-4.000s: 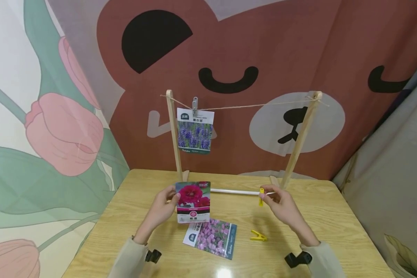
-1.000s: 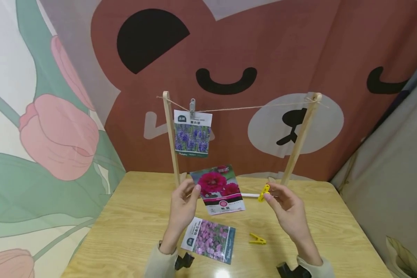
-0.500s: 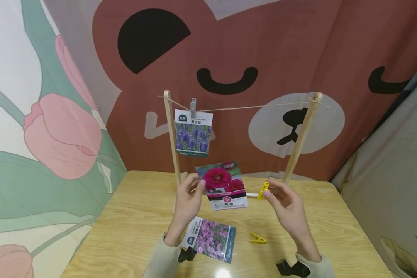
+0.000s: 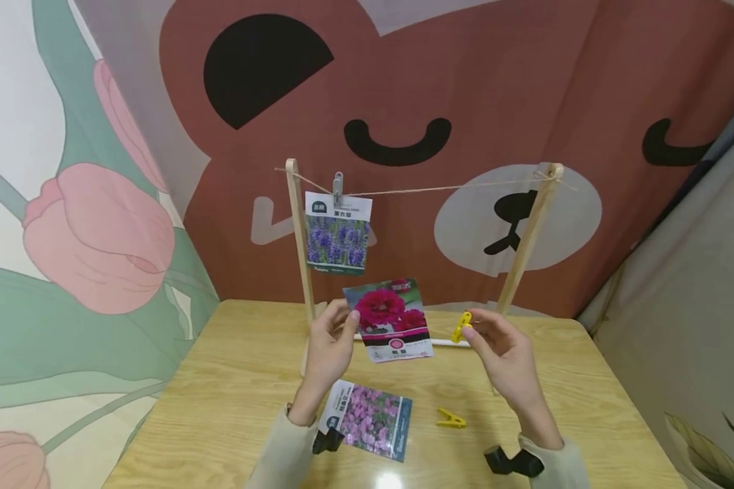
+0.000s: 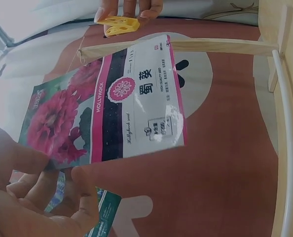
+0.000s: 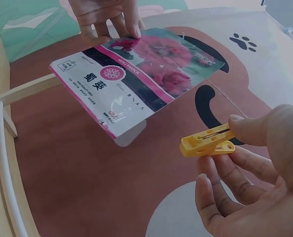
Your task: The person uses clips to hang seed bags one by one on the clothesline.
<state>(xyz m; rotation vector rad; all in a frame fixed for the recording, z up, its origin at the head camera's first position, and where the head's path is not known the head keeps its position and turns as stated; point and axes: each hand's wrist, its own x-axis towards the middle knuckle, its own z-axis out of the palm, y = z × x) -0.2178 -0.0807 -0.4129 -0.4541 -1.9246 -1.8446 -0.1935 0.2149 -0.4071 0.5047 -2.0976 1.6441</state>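
Observation:
My left hand (image 4: 332, 343) pinches the left edge of a hollyhock seed packet (image 4: 390, 319), held tilted above the table with its red flower side facing me. To the right, a yellow clothespin (image 4: 461, 327) sits between the thumb and fingers of my right hand (image 4: 506, 356). The right wrist view shows this clothespin (image 6: 208, 141) apart from the packet (image 6: 131, 74). Behind my hands, a lavender seed packet (image 4: 338, 234) hangs from a string (image 4: 428, 190) by a grey clothespin (image 4: 338, 188).
Two wooden posts (image 4: 529, 238) carry the string, with a white rod (image 4: 451, 342) low between them. On the wooden table (image 4: 232, 380) lie a pink-flower seed packet (image 4: 370, 418), partly behind my left wrist camera, and another yellow clothespin (image 4: 450, 418).
Over four seconds my left hand has brought the hollyhock packet rightward and upward, tilting it. My right hand has risen slightly with the clothespin, which now leans. The hanging packet stays put.

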